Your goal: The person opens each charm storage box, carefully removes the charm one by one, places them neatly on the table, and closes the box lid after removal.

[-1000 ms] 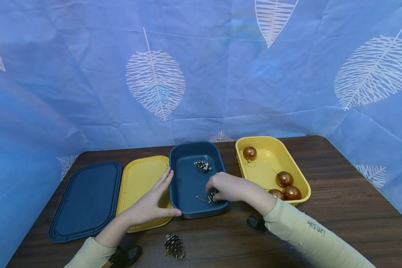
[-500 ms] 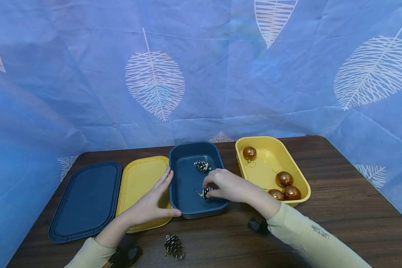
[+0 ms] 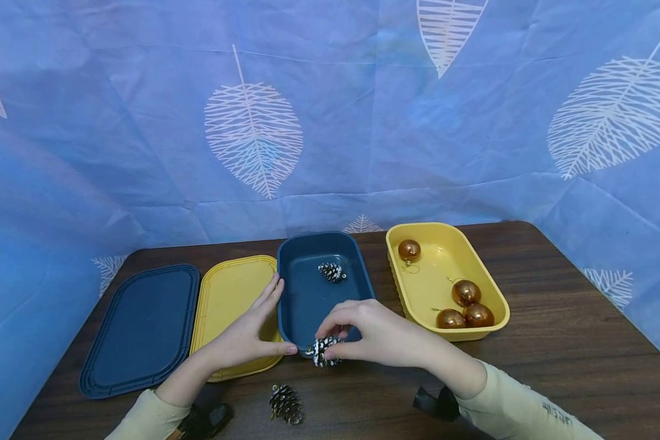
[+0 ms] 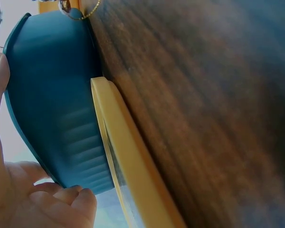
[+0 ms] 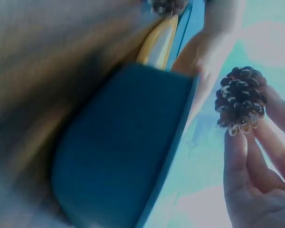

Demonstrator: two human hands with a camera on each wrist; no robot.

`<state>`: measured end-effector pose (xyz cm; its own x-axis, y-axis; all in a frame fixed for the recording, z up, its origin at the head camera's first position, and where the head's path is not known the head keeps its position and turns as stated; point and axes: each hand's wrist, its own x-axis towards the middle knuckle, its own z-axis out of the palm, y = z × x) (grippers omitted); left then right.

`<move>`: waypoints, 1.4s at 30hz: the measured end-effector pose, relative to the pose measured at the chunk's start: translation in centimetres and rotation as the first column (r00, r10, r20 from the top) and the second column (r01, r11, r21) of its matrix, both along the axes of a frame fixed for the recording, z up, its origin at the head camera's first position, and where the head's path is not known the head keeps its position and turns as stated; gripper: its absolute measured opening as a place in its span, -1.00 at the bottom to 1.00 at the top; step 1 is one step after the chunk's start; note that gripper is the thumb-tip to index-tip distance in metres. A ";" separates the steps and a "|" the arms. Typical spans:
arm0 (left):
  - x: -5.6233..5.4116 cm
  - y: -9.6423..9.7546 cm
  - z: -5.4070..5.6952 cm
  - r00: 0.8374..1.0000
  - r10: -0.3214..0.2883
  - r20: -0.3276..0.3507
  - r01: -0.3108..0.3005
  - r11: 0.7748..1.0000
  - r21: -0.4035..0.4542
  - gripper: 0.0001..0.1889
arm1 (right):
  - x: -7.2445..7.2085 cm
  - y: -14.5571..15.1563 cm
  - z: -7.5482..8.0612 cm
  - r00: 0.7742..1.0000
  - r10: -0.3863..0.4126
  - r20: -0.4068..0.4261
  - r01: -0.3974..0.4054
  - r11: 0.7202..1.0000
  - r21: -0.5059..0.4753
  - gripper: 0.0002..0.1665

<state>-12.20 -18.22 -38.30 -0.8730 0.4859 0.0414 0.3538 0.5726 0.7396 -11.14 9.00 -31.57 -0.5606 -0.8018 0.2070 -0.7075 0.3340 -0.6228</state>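
Observation:
In the head view a pine cone (image 3: 323,352) with white-tipped scales is pinched between thumb and fingers of my right hand (image 3: 379,335), over the front rim of the blue box (image 3: 299,305). The right wrist view shows this same pine cone (image 5: 241,99) held up beyond the box's edge. My left hand (image 3: 247,336) rests along the box's left side, fingers extended, thumb at the front left corner. Inside the box lies another pine cone (image 3: 332,272). A further pine cone (image 3: 286,404) is on the table in front, between my forearms.
A yellow box (image 3: 442,235) stands on the right with several shiny copper baubles (image 3: 465,293) in it. Left of the blue box lie a yellow lid (image 3: 236,293) and a dark blue lid (image 3: 143,330). Behind the wooden table (image 3: 555,318) hangs a blue cloth.
My right hand has lifted the pine cone from inside the blue box and brought it toward me, over the front rim. The left hand has stayed in place.

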 end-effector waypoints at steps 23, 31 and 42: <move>0.0 0.0 0.0 1.000 -0.005 -0.014 0.005 1.000 -0.001 0.15 | 3.3 -1.4 -4.5 0.966 0.088 -0.241 -0.059 0.990 0.126 -0.85; 0.1 0.0 -0.1 1.000 -0.005 -0.004 0.005 1.000 0.007 0.15 | 3.7 -1.7 -4.4 0.954 0.066 -0.293 0.006 0.971 0.239 -0.84; 0.2 0.1 -0.1 1.000 -0.002 0.001 0.002 1.000 0.014 0.15 | 3.6 -1.7 -4.7 0.942 0.079 -0.326 0.003 0.970 0.245 -0.86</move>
<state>-12.05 -18.15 -38.39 -0.8719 0.4874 0.0475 0.3546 0.5616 0.7475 -7.53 7.34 -36.32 -0.4614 -0.8696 0.1756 -0.8743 0.4121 -0.2566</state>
